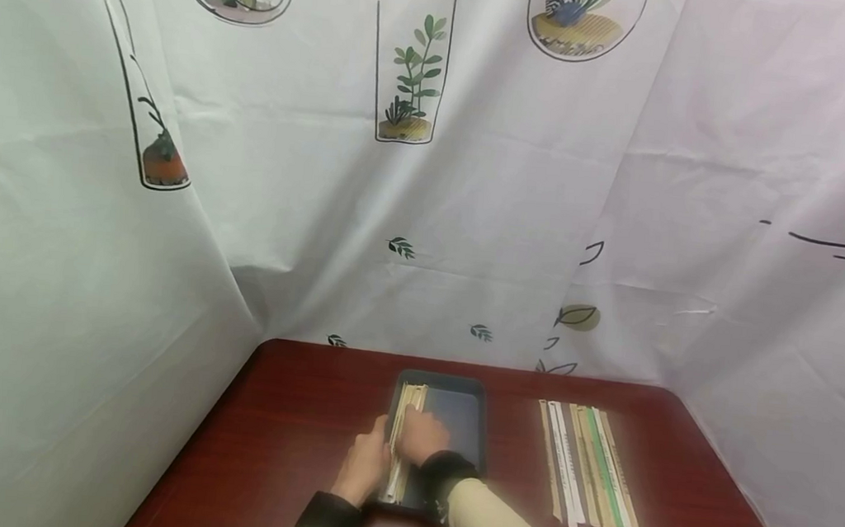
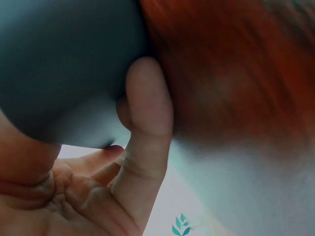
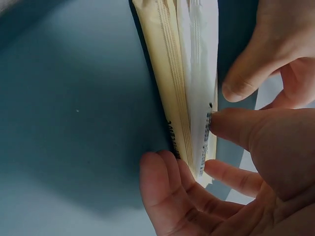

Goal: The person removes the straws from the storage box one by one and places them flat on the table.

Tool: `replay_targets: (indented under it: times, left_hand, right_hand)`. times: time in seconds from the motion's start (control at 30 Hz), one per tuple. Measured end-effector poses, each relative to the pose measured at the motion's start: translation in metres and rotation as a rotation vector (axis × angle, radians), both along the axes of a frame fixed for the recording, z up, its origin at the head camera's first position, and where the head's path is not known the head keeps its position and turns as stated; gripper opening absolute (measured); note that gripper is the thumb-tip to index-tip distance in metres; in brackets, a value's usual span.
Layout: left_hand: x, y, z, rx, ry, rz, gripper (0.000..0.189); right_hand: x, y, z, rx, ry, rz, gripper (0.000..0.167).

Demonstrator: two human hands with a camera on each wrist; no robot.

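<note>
A dark grey tray (image 1: 486,422) stands on the table, and slim paper-wrapped sticks (image 1: 413,395) lie lengthwise along its left side. My left hand (image 1: 364,463) grips the tray's left wall; in the left wrist view its fingers are bent round the grey side. Inside the tray my right hand (image 1: 425,437) holds the wrapped sticks, thumb on one side and curled fingers on the other. The right wrist view shows cream and white wrappers (image 3: 173,78) with dark print, their ends between my fingers (image 3: 162,187). My left thumb (image 3: 241,86) is close beside them.
To the right of the tray, a row of several more wrapped sticks (image 1: 588,467), white, tan and one green, lies on the red-brown table (image 1: 291,419). White cloth (image 1: 309,188) with plant prints hangs behind and on both sides.
</note>
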State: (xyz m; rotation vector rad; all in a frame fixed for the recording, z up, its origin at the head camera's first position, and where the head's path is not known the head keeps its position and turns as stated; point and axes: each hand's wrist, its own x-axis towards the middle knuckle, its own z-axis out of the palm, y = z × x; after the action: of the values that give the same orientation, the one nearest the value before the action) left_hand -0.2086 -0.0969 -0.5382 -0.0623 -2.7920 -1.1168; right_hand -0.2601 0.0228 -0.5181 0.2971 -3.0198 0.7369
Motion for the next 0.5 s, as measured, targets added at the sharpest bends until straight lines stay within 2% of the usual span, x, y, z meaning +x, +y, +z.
replay_targets:
  times: [0.3,0.5]
  left_hand:
    - [0.001,0.000,0.001,-0.030,0.032,0.008,0.048]
    - [0.002,-0.001,0.001,-0.031,0.052,0.009,0.046]
  right_hand:
    - [0.003,0.009,0.000,-0.024,0.039,0.046,0.018]
    - [0.005,0.016,0.005,-0.053,0.024,0.061,0.020]
